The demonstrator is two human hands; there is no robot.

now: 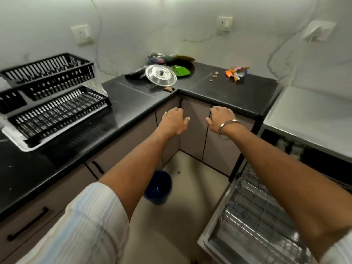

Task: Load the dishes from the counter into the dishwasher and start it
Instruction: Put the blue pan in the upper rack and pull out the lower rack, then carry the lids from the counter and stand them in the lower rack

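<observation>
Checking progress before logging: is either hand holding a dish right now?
No: the left hand and right hand reach forward, holding nothing.

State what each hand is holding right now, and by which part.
Nothing is held. The left hand and the right hand both reach forward with loosely curled fingers, in front of the cabinet doors, short of the steel lid on the counter.

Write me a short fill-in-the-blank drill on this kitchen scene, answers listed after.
1. Both hands, left and right, hold ____.
2. The steel lid lies on the ____ counter.
3. The bangle is on the ____ wrist.
4. The dishwasher rack is pulled ____.

Answers: nothing; black; right; out
</observation>
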